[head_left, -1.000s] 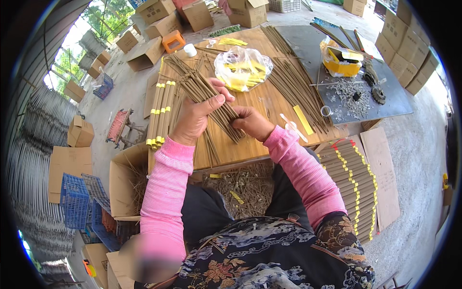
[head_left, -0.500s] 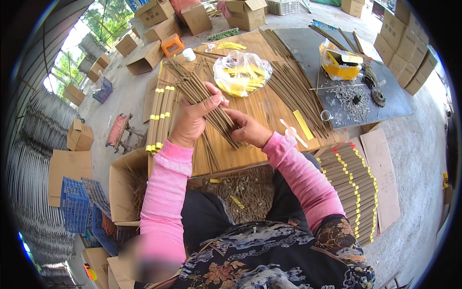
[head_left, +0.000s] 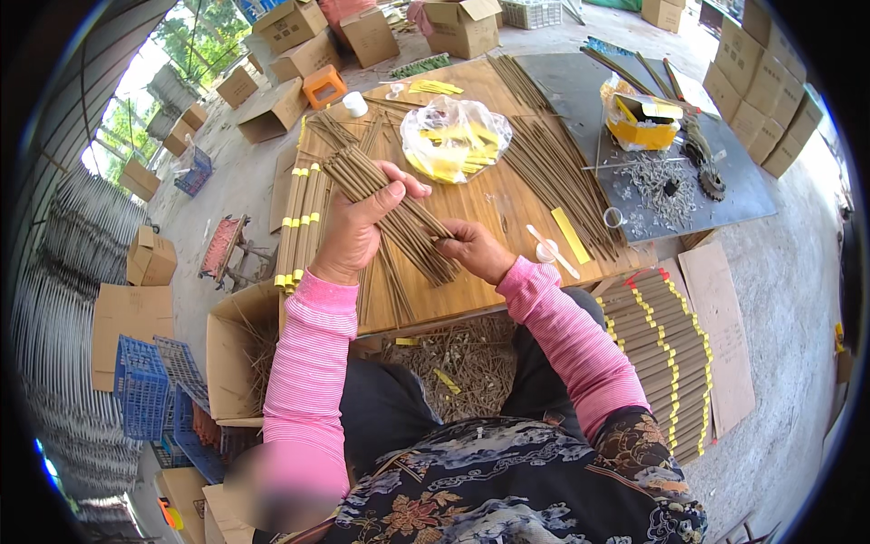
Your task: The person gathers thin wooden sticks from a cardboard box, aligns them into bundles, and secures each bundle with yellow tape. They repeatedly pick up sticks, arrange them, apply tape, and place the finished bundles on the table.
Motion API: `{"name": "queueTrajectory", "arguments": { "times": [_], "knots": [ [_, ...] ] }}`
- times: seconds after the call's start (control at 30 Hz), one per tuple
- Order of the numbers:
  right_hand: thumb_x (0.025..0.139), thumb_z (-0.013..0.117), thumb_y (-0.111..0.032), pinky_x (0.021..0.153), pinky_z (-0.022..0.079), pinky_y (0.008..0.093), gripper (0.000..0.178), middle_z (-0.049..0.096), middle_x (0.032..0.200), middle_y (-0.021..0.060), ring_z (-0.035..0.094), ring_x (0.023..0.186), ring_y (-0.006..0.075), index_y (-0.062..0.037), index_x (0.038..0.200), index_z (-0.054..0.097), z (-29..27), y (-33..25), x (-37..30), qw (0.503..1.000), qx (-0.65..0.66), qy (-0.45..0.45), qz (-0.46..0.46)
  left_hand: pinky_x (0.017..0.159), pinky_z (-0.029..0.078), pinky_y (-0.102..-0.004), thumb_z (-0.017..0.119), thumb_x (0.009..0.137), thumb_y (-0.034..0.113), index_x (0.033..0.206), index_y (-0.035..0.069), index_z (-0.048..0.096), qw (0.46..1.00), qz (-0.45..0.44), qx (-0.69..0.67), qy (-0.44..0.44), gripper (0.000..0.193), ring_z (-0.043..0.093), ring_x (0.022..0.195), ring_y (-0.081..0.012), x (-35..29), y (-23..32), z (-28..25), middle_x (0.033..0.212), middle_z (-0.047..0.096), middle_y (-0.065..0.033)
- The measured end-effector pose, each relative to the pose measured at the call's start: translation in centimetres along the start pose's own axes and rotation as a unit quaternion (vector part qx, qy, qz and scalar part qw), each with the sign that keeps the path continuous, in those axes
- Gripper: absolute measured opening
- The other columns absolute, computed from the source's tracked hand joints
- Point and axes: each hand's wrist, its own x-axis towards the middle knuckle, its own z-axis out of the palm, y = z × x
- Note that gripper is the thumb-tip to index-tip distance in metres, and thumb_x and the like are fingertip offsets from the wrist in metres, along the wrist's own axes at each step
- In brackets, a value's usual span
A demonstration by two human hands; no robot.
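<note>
A bundle of thin brown incense sticks (head_left: 408,228) lies slantwise above the wooden table, its lower end toward the right. My left hand (head_left: 352,227) is closed around the upper part, with the thumb across the sticks. At the lower right side of the bundle, my right hand (head_left: 480,251) pinches sticks between thumb and fingers; how many is hidden. Left of the bundle lie finished rolls of sticks (head_left: 297,222) with yellow bands. Beyond my hands, a clear plastic bag (head_left: 456,140) holds yellow paper strips.
More loose sticks (head_left: 557,177) cover the right part of the wooden table (head_left: 489,213). A yellow strip (head_left: 570,235) and a white spatula-like stick (head_left: 555,252) lie near its front right. Banded rolls (head_left: 666,358) stand low at my right. An open carton (head_left: 237,358) sits at my left.
My right hand has shifted slightly right along the lower end of the bundle. My left hand has dipped a little and still grips the sticks.
</note>
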Motion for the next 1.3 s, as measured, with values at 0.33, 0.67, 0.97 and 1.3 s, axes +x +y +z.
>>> {"name": "queueTrajectory", "arguments": {
  "times": [0.33, 0.67, 0.97, 1.3],
  "knots": [
    [0.083, 0.049, -0.002, 0.079, 0.042, 0.0237, 0.027, 0.058, 0.093, 0.0001, 0.052, 0.086, 0.0082, -0.0015, 0.108, 0.057, -0.5, 0.0, 0.1, 0.999, 0.048, 0.003, -0.01, 0.077, 0.049, -0.0341, 0.059, 0.081, 0.009, 0.09, 0.001, 0.056, 0.999, 0.001, -0.04, -0.01, 0.013, 0.06, 0.081, -0.0202, 0.4, -0.1, -0.1, 0.082, 0.061, -0.0094],
    [0.069, 0.047, 0.008, 0.09, 0.038, 0.026, 0.064, 0.051, 0.112, 0.0064, 0.048, 0.102, 0.0129, -0.004, 0.131, 0.033, 1.7, 0.1, 0.5, 0.985, 0.159, -0.062, -0.03, 0.07, 0.048, -0.0321, 0.063, 0.08, 0.014, 0.082, 0.005, 0.052, 0.996, 0.012, -0.075, 0.047, 0.015, 0.054, 0.067, -0.0154, 0.0, -1.1, -0.3, 0.069, 0.053, -0.004],
    [0.074, 0.067, -0.021, 0.063, 0.046, 0.036, 0.036, 0.058, 0.077, 0.0143, 0.058, 0.067, 0.0306, -0.0011, 0.096, 0.048, 4.3, -0.6, -0.7, 0.968, -0.242, 0.065, -0.029, 0.06, 0.042, -0.0289, 0.061, 0.083, 0.019, 0.082, 0.009, 0.05, 0.978, 0.027, -0.118, 0.168, 0.015, 0.045, 0.06, -0.0127, -0.6, -0.4, 1.4, 0.066, 0.047, -0.0016],
    [0.078, 0.058, -0.011, 0.043, 0.042, 0.0216, 0.014, 0.049, 0.06, 0.0017, 0.047, 0.044, 0.008, -0.0023, 0.084, 0.048, 7.2, -4.3, -5.8, 0.95, 0.218, -0.171, 0.146, 0.061, 0.044, -0.0281, 0.059, 0.083, 0.02, 0.092, 0.009, 0.052, 0.953, -0.1, -0.278, 0.071, 0.015, 0.049, 0.065, -0.0126, -3.7, -0.3, -1.9, 0.073, 0.049, -0.0012]
  ]
}}
